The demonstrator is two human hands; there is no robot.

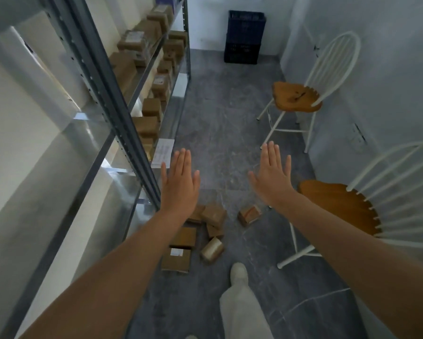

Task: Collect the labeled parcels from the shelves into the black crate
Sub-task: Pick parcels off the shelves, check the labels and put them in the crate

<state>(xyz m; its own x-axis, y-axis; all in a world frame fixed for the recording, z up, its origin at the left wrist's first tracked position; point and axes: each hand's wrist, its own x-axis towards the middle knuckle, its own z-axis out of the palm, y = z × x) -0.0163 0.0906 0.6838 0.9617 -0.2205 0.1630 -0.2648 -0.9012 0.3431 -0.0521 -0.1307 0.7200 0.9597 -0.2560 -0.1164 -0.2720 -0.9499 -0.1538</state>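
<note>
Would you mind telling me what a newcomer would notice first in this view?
Two bare hands, left hand and right hand, stretch out flat and empty in the centre. Below them brown parcels lie scattered on the floor beside the metal shelves, and the black crate stands against the far wall.

The grey floor [230,133] runs open down the middle to the black crate [245,36]; the shelf rack [122,123] walls the left, two chairs [303,94] crowd the right (loose parcels [213,215] litter the near floor).

Non-task items: right side of room.
Two white spindle-back chairs [310,94] [352,204] with wooden seats stand on grey floor [230,118].
</note>
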